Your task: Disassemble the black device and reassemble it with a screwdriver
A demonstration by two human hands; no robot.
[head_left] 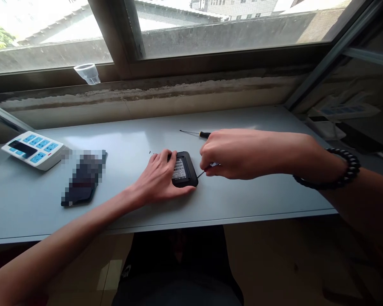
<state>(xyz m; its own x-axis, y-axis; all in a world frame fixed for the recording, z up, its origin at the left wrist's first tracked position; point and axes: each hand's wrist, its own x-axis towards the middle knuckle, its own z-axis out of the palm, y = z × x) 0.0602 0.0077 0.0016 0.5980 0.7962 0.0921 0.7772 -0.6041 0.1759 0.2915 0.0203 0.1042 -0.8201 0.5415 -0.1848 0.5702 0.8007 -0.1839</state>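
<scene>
Power strip (38,156) sat far L, pixelated dark item (83,178) nearby, prob. kept aside for elbow room. L hand (158,176), thumb spread wide from fingers, clasped the black device (181,170) mid-desk (258,195), prob. so it wouldn't slide. Spare screwdriver (204,134) lay just beyond, w/in reach. R hand (225,153) pinched a thin tool (201,174), tip at device's R edge, angled low, maybe for leverage.

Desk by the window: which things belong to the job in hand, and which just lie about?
In the job:
black device held down by the left hand
thin tool in the right hand
probably the screwdriver and tiny dark bits nearby

Lying about, seemingly:
white socket block with slim dark object on it
pixelated dark thing
clear plastic cup
</scene>
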